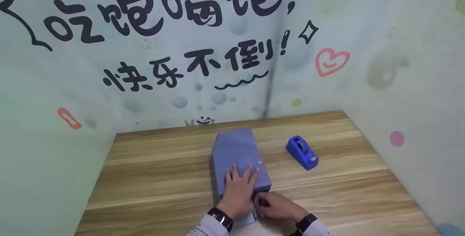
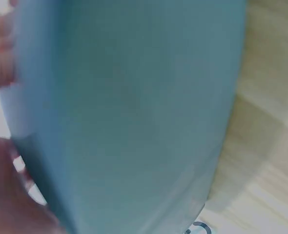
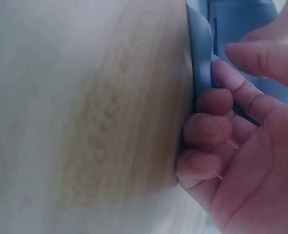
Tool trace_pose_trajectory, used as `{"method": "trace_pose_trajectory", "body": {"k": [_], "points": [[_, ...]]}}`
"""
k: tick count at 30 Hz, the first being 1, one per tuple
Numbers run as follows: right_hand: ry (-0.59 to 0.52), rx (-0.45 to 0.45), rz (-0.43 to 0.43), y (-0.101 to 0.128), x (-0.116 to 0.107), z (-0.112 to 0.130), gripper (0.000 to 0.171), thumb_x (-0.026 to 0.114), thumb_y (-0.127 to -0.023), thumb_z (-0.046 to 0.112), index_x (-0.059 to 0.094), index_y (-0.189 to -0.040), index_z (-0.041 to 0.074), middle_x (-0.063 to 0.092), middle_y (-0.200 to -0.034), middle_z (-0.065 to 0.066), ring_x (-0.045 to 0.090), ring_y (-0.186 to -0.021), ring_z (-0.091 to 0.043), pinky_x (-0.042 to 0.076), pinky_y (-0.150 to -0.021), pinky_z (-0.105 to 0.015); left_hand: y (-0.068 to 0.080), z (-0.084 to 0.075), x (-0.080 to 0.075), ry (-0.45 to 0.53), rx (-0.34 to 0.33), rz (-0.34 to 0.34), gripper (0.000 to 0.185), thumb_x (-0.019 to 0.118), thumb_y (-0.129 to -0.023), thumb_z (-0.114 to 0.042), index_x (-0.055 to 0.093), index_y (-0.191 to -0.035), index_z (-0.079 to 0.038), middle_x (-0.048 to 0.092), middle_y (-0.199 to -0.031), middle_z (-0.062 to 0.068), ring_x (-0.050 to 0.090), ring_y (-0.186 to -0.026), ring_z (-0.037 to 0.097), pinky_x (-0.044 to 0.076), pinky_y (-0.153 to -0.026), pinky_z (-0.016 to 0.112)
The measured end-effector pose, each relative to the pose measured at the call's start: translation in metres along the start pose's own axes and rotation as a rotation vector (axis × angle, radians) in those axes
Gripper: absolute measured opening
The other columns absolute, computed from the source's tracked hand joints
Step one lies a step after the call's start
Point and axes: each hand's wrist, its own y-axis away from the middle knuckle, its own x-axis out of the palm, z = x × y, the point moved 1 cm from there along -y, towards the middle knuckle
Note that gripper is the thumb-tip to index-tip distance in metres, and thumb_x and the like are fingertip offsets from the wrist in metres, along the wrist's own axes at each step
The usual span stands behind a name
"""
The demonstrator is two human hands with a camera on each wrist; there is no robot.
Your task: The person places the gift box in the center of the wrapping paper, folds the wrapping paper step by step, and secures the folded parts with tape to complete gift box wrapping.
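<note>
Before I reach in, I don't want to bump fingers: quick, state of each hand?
Left hand: open, fingers spread on the purple package.
Right hand: fingers curled at the paper flap; whether it holds it, can't tell.

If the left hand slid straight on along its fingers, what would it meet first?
Ahead of the left hand lies more bare top of the blue-purple box. Beyond that, the printed wall looks first in line, though depth is unclear.

My head camera looks forward and down; my wrist cameras, close in, share the blue-wrapped box [image 1: 236, 149].
</note>
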Motion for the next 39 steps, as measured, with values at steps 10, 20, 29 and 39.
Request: {"method": "trace_pose_trajectory", "body": {"k": [10, 20, 29, 39], "points": [[0.048, 0.07, 0.037, 0.0, -0.004, 0.0, 0.03, 0.056, -0.079, 0.002, 0.061, -0.107, 0.009, 0.056, -0.075, 0.001, 0.046, -0.062, -0.003, 0.039, -0.054, -0.018, -0.003, -0.001, 0.012, -0.19, -0.032, -0.158, 0.095, 0.065, -0.055, -0.066, 0.035, -0.137, -0.028, 0.045, -0.133, -0.001, 0.043, -0.118, 0.045, 0.038, -0.089, 0.057], [0.045, 0.044, -0.068, 0.016, -0.029, 0.001, 0.024, 0.051, -0.085, 0.004, 0.068, -0.103, 0.006, 0.068, -0.096, -0.007, 0.057, -0.076, -0.006, 0.046, -0.067, -0.02, -0.002, -0.008, 0.02, -0.225, -0.056, -0.135, 0.086, 0.069, -0.065, -0.056, 0.031, -0.138, -0.03, 0.04, -0.138, 0.0, 0.039, -0.122, 0.044, 0.036, -0.093, 0.056], [0.142, 0.082, -0.14, 0.024, -0.039, 0.002, 0.027, 0.05, -0.084, 0.001, 0.068, -0.103, 0.01, 0.068, -0.091, -0.005, 0.054, -0.068, -0.004, 0.046, -0.063, -0.023, -0.001, -0.008, 0.021, -0.266, -0.054, -0.137, 0.074, 0.065, -0.078, -0.033, 0.026, -0.141, -0.031, 0.029, -0.145, -0.002, 0.036, -0.125, 0.045, 0.035, -0.096, 0.055], [0.286, 0.065, -0.082, 0.015, -0.027, -0.018, 0.033, 0.054, -0.08, 0.001, 0.071, -0.101, 0.02, 0.07, -0.097, 0.0, 0.061, -0.08, -0.008, 0.05, -0.07, -0.029, 0.0, -0.009, 0.021, -0.26, -0.048, -0.125, 0.077, 0.068, -0.078, -0.025, 0.024, -0.141, -0.029, 0.029, -0.145, -0.001, 0.034, -0.126, 0.045, 0.034, -0.097, 0.055]]}}
